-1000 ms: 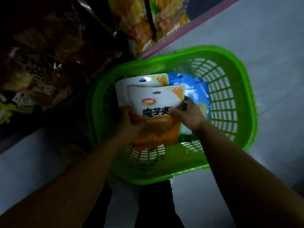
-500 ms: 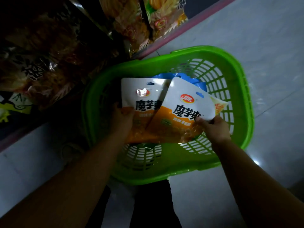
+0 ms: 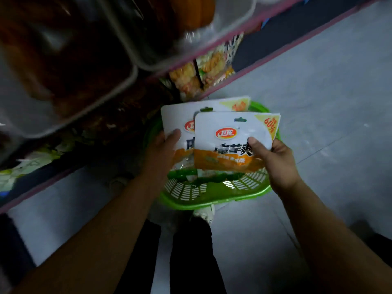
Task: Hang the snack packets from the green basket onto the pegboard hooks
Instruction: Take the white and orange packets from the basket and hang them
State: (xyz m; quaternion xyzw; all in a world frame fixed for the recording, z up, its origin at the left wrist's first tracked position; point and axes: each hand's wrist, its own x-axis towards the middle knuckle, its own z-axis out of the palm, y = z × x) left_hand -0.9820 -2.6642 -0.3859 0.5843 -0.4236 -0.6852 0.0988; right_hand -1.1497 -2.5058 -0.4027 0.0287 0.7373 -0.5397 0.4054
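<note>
Left hand point(image 3: 164, 149) and right hand point(image 3: 275, 160) each pinch a glossy flat packet, rear packet point(image 3: 178, 115) and front packet point(image 3: 224, 145), over slotted plastic basket point(image 3: 212, 192).

Glossy plastic packets point(image 3: 231, 132); perforated shiny plastic basket point(image 3: 212, 196).

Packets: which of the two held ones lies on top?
The right hand's packet: its whole white face shows, hang hole and all, and it overlaps the right side of the left hand's packet.
</note>
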